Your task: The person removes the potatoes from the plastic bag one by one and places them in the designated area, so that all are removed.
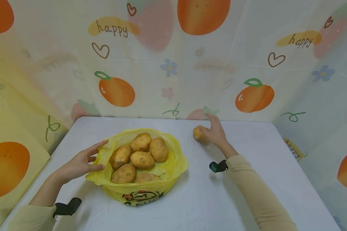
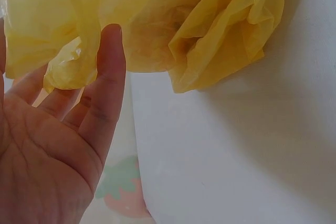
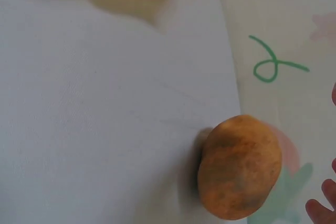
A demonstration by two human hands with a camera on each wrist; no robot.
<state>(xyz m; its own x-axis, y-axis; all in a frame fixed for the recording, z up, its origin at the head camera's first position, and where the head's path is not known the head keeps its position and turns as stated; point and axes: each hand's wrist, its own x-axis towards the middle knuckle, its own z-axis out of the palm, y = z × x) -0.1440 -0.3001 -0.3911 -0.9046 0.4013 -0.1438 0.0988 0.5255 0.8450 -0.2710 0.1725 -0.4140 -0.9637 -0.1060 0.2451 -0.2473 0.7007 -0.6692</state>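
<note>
A yellow plastic bag (image 1: pixel 174 166) stands wide-mouthed on the table with several brown potatoes (image 1: pixel 142 160) inside. At the bag's left side, my left hand (image 1: pixel 78 164) has its fingers spread along the rim. The left wrist view shows these fingers (image 2: pixel 107 93) fairly straight against the thin yellow plastic. My right hand (image 1: pixel 217 131) is at a single potato (image 1: pixel 198 134) near the table's back edge, thumb and forefinger spread wide. In the right wrist view that potato (image 3: pixel 240 167) rests on the table, and the fingertips (image 3: pixel 321 213) at the right edge are apart from it.
A white cloth covers the table (image 1: pixel 208 202). Behind it hangs a curtain (image 1: pixel 191 89) printed with fruit, flowers and writing, which continues along both sides. Dark printing (image 1: pixel 143 196) marks the bag's front.
</note>
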